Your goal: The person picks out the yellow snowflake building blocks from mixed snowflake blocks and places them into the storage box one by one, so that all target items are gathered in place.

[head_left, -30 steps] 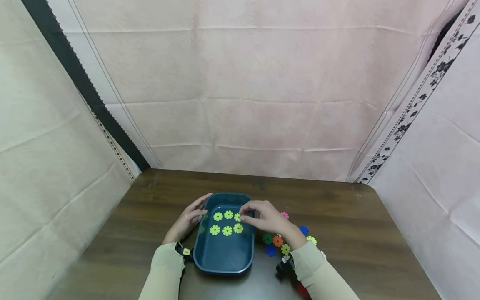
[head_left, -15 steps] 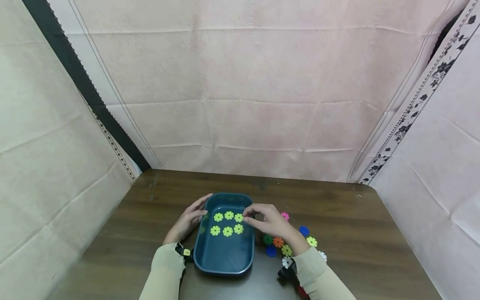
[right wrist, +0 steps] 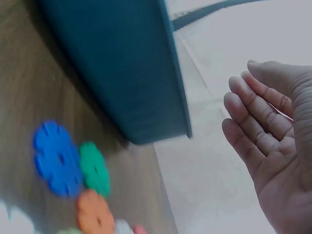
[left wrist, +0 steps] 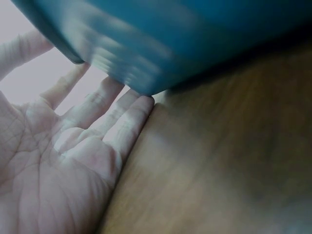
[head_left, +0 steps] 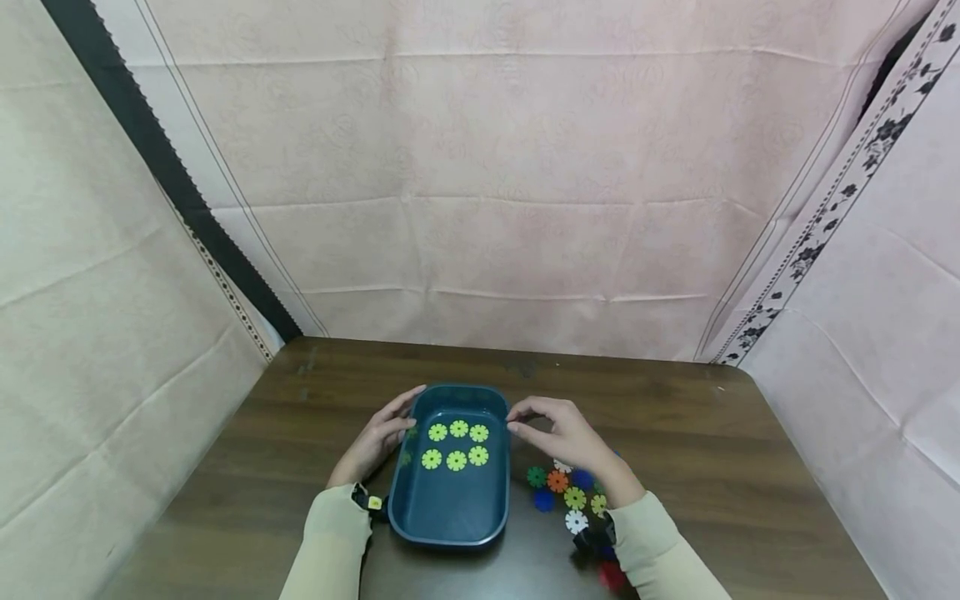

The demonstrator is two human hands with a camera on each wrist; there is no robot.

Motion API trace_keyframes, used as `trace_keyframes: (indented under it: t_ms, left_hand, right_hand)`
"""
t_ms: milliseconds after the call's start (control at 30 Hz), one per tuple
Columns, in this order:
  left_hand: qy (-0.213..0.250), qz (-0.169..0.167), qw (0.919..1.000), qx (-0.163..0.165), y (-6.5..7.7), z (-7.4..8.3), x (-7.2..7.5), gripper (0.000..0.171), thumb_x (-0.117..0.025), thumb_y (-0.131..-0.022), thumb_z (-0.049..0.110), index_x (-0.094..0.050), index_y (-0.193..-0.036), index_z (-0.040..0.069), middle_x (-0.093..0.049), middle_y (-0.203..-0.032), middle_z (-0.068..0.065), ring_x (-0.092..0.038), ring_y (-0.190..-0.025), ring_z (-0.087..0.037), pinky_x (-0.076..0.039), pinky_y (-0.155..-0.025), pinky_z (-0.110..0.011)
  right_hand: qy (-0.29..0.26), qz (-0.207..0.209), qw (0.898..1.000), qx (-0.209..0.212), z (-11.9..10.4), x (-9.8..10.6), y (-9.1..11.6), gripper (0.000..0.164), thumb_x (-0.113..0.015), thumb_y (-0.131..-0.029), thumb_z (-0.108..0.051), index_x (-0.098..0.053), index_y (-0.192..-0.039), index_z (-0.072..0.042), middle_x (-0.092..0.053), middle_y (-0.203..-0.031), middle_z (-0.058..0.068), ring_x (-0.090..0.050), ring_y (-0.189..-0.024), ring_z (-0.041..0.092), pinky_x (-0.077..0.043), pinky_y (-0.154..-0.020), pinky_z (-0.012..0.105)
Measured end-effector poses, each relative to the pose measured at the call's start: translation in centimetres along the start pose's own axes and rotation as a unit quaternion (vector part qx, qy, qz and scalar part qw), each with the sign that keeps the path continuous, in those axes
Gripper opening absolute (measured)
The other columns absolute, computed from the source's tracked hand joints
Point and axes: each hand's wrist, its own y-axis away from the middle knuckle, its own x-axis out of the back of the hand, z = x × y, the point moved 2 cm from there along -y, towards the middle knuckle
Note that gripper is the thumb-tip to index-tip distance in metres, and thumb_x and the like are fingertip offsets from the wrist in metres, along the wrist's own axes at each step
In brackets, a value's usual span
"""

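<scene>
A dark blue tray (head_left: 448, 517) lies on the table with several yellow-green flower-shaped discs (head_left: 456, 461) in two rows inside it. My left hand (head_left: 375, 442) rests at the tray's left side; in the left wrist view its fairly straight fingers (left wrist: 129, 122) touch the tray's outer wall (left wrist: 146, 44). My right hand (head_left: 558, 432) is raised just past the tray's right rim, its thumb and fingers loosely bent. Nothing shows between them in the right wrist view, where the hand (right wrist: 273, 122) stands apart from the tray wall (right wrist: 126, 73).
Right of the tray, partly under my right forearm, lie loose flower discs: green (head_left: 536, 476), orange (head_left: 557, 482), blue (head_left: 543, 500), yellow-green (head_left: 574, 498), white (head_left: 576, 522) and red (head_left: 611, 575). The wooden table (head_left: 675, 433) is bordered by pale cloth walls (head_left: 525, 208).
My right hand has moved right, from above the upper-right yellow-green disc to beyond the tray's rim. The disc stays in its row. My left hand and the tray keep their places.
</scene>
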Motion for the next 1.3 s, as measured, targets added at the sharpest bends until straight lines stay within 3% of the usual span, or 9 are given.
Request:
trace_keyframes:
  t_ms: [167,267,400,567,800,933,1067,1200,1300]
  left_hand:
    - [0.007,-0.001,1.0000,0.001,0.0,0.1,-0.2,0.054,-0.049,-0.104,0.012,-0.039,-0.155,0.024,-0.041,-0.156,-0.012,-0.044,-0.137,-0.037,-0.043,-0.106,-0.041]
    - [0.011,-0.004,0.9999,-0.003,0.1,0.1,-0.3,0.054,-0.049,-0.104,0.011,-0.038,-0.156,0.023,-0.041,-0.155,-0.013,-0.044,-0.137,-0.038,-0.044,-0.105,-0.039]
    - [0.010,-0.007,0.9999,-0.005,0.0,0.1,-0.2,0.054,-0.048,-0.104,0.011,-0.038,-0.156,0.022,-0.041,-0.155,-0.014,-0.045,-0.135,-0.040,-0.046,-0.102,-0.037]
    - [0.004,-0.009,0.9999,-0.013,-0.1,0.1,0.1,0.055,-0.048,-0.104,0.010,-0.036,-0.157,0.020,-0.041,-0.154,-0.016,-0.047,-0.134,-0.039,-0.047,-0.102,-0.037]
    - [-0.002,-0.013,0.9997,-0.019,-0.2,0.2,0.2,0.056,-0.046,-0.105,0.008,-0.034,-0.158,0.018,-0.040,-0.156,-0.014,-0.046,-0.136,-0.034,-0.044,-0.105,-0.037]
    - [0.002,-0.017,0.9996,-0.021,-0.1,0.2,0.2,0.056,-0.047,-0.105,0.009,-0.034,-0.158,0.019,-0.039,-0.156,-0.015,-0.047,-0.135,-0.036,-0.046,-0.103,-0.036]
    - [0.004,-0.016,0.9995,-0.025,0.0,0.3,0.2,0.056,-0.049,-0.104,0.011,-0.034,-0.158,0.018,-0.040,-0.155,-0.017,-0.048,-0.133,-0.038,-0.047,-0.102,-0.036]
    - [-0.004,-0.016,0.9996,-0.024,0.0,0.2,0.2,0.056,-0.049,-0.104,0.013,-0.035,-0.158,0.018,-0.040,-0.155,-0.017,-0.048,-0.133,-0.037,-0.046,-0.102,-0.036]
    - [-0.005,-0.017,0.9996,-0.020,0.1,0.1,0.1,0.056,-0.049,-0.104,0.012,-0.034,-0.158,0.019,-0.039,-0.156,-0.017,-0.047,-0.134,-0.037,-0.046,-0.102,-0.037]
  right_hand:
    - [0.002,0.027,0.999,-0.045,-1.3,2.5,1.5,0.015,-0.069,-0.094,-0.004,-0.072,-0.105,-0.014,-0.073,-0.101,0.008,-0.068,-0.090,0.017,-0.057,-0.079,0.035]
    - [0.007,0.040,0.998,-0.057,0.1,3.8,2.9,0.012,-0.069,-0.095,-0.007,-0.072,-0.105,-0.015,-0.073,-0.098,0.008,-0.068,-0.086,0.017,-0.056,-0.079,0.030]
    - [0.024,0.055,0.995,-0.082,3.2,5.2,5.5,0.011,-0.069,-0.097,-0.017,-0.073,-0.106,-0.013,-0.073,-0.098,0.002,-0.069,-0.090,0.015,-0.057,-0.082,0.032]
    - [0.048,0.074,0.989,-0.123,4.2,7.0,8.4,0.012,-0.069,-0.097,-0.022,-0.073,-0.106,-0.016,-0.073,-0.099,-0.006,-0.069,-0.092,0.014,-0.056,-0.080,0.031]
    - [0.072,0.121,0.970,-0.199,6.4,9.1,13.4,0.012,-0.069,-0.097,-0.025,-0.073,-0.103,-0.016,-0.073,-0.095,-0.006,-0.068,-0.086,0.012,-0.053,-0.076,0.025]
    - [0.080,0.119,0.961,-0.237,7.2,9.0,15.7,0.010,-0.071,-0.095,-0.027,-0.073,-0.101,-0.019,-0.073,-0.090,-0.005,-0.065,-0.077,0.011,-0.051,-0.068,0.025]
    - [0.092,0.096,0.967,-0.216,7.4,8.5,16.3,0.007,-0.074,-0.093,-0.026,-0.072,-0.099,-0.023,-0.067,-0.084,-0.006,-0.058,-0.069,0.012,-0.047,-0.060,0.026]
    - [0.114,0.069,0.976,-0.171,7.4,8.2,16.2,0.012,-0.079,-0.089,-0.024,-0.070,-0.096,-0.025,-0.060,-0.083,-0.008,-0.052,-0.071,0.010,-0.044,-0.061,0.026]
    - [0.134,0.052,0.977,-0.158,7.5,8.1,16.3,0.018,-0.083,-0.085,-0.027,-0.068,-0.096,-0.026,-0.057,-0.085,-0.008,-0.050,-0.074,0.009,-0.043,-0.063,0.025]
